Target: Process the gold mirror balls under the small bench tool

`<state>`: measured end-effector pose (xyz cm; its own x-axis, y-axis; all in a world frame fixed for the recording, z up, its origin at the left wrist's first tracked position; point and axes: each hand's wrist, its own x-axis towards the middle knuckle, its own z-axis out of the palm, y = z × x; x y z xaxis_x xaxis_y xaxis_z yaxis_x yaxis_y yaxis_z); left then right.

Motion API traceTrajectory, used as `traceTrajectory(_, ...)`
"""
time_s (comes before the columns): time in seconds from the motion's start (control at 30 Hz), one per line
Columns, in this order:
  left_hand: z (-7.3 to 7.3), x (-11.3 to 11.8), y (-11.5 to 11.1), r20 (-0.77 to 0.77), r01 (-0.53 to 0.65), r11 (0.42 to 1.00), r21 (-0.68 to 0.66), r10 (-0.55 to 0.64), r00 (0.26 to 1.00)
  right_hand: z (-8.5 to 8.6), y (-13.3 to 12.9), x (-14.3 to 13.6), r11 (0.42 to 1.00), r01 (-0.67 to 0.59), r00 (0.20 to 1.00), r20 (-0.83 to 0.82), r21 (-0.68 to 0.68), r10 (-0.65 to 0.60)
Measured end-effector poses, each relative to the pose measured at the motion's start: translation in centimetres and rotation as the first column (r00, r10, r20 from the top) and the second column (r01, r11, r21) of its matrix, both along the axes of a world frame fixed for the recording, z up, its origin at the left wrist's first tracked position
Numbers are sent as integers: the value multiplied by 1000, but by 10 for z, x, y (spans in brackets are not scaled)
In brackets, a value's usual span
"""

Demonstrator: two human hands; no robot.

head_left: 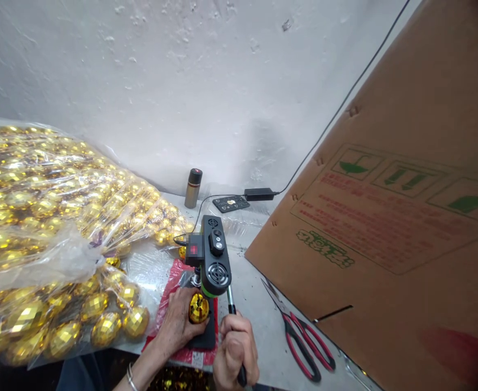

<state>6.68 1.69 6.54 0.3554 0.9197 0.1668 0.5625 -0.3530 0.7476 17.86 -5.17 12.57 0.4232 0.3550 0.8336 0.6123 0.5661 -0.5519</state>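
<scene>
My left hand (178, 321) grips a gold mirrored ball (199, 308) between thumb and fingers, at the foot of a small black bench press (216, 255). The ball sits below the front of the press head, over its dark base (206, 339). My right hand (237, 347) is wrapped round the black-gripped lever (231, 307) on the press's right side. A red plastic sheet (169, 293) lies beneath the press. Where exactly the ball meets the press is hidden by the head and my fingers.
Clear bags of gold balls (60, 195) fill the left side. Red-and-black scissors (304, 345) lie at right, beside a large cardboard box (377, 217). Toward the wall are a bottle (193, 188), a black patterned flat object (231, 203) and a power adapter (259, 194) with its cable.
</scene>
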Motion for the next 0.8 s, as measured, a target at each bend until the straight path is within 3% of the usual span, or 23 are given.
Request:
traceTrajectory(0.43,-8,4,0,4,-13,1000,22,13,1000,-14,4,0,999,-24,999,-41,33,25)
traceTrajectory(0.8,-9,6,1,45,-10,1000,2,10,999,-13,4,-3,999,-50,995,-85,21,52)
